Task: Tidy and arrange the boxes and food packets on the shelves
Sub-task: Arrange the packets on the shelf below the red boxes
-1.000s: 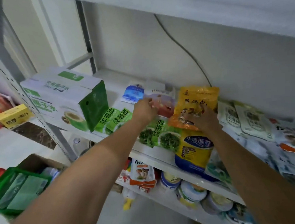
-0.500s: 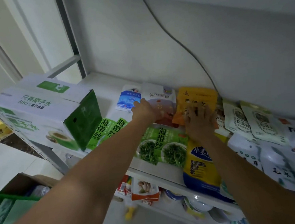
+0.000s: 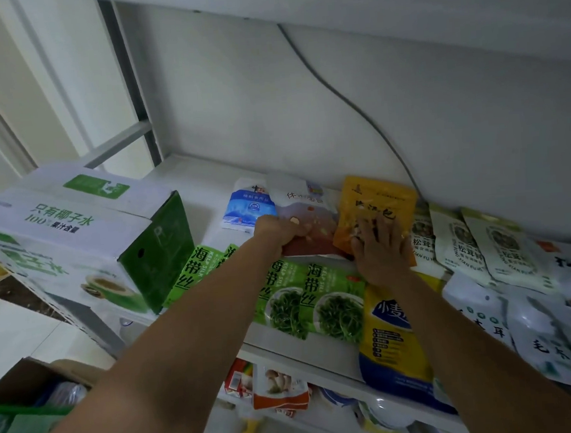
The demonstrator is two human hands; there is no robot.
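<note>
Boxes and food packets on your shelf (image 3: 203, 188) look about halfway sorted, I'd guess. Biggest first: one coconut-water box (image 3: 73, 226) at the left end, one yellow-and-blue bag (image 3: 393, 344) hanging over the front edge, four green kelp packets (image 3: 332, 301) up front, three white mushroom packets (image 3: 457, 247) on the right. Your right hand (image 3: 380, 246) lies flat on the one orange packet (image 3: 378, 198) by the back wall (image 3: 268, 98); your left hand (image 3: 278, 232) grips one pale snack packet (image 3: 307, 207) beside one blue packet (image 3: 247, 209). Far-right jumble (image 3: 540, 343) is left to do.
</note>
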